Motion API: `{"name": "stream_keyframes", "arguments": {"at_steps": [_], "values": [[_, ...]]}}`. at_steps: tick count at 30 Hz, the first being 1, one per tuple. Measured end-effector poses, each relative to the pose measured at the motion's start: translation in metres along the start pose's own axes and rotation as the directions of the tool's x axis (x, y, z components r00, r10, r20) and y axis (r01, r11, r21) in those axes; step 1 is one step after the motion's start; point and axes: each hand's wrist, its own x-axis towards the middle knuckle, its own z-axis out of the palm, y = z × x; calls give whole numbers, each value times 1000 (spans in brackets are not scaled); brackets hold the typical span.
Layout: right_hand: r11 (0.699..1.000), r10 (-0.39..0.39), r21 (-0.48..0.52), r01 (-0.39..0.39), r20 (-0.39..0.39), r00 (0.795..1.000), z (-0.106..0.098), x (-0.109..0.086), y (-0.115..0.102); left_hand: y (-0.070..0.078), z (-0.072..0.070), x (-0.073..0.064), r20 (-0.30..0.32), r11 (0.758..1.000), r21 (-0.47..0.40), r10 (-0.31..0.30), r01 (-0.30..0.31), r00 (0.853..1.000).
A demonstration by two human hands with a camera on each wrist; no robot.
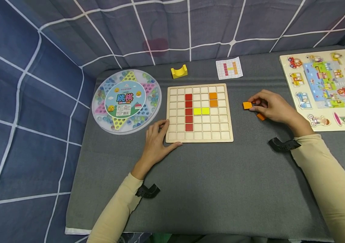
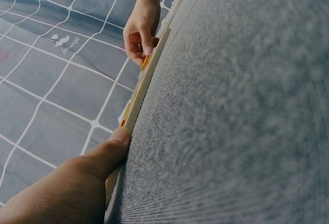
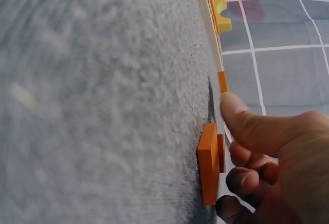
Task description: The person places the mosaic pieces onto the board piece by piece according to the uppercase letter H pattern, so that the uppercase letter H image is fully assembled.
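Observation:
A wooden grid board (image 1: 211, 135) lies on the grey cloth, with a column of red tiles (image 1: 189, 112), two yellow tiles (image 1: 201, 111) and two orange tiles (image 1: 213, 99) in its cells. My left hand (image 1: 155, 141) touches the board's near left corner, thumb along the near edge and fingers by the left side. To the right of the board, my right hand (image 1: 270, 105) pinches an orange square tile (image 1: 247, 105) between thumb and fingers. Under that hand lies another orange tile (image 1: 261, 116); the right wrist view shows a thick orange tile (image 3: 208, 165) there, with more orange behind it.
A round Chinese checkers box (image 1: 99, 124) lies left of the board. Behind the board are a yellow arch block (image 1: 179, 72) and a pattern card (image 1: 229, 68) with red, yellow and orange squares. A picture puzzle board (image 1: 327, 91) lies at the right. Grid-patterned cloth (image 1: 208, 27) hangs behind.

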Motion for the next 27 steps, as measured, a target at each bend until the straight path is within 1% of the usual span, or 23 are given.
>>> {"name": "stream_keyframes", "arguments": {"at_steps": [6,11,15,19,23,27], "values": [[1000,3,-24,-3,-23,1000,0,5,-12,-1,1,0,-5,1000,5,10,-10,1000],[999,-53,-7,52,-34,998,3,15,-25,-2,1,0,-4,1000,7,14,-14,1000],[993,-116,2,116,-46,992,12,26,-35,-2,1,0,-3,1000,12,12,-12,1000],[986,-167,10,168,-41,985,25,36,-47,-2,0,-1,-4,1000,14,11,-11,1000],[981,-195,8,195,-20,981,36,44,-57,-2,0,-1,-5,1000,16,10,-10,1000],[980,-201,-1,201,2,980,44,47,-62,-1,0,0,-12,1000,15,16,-16,1000]]}}
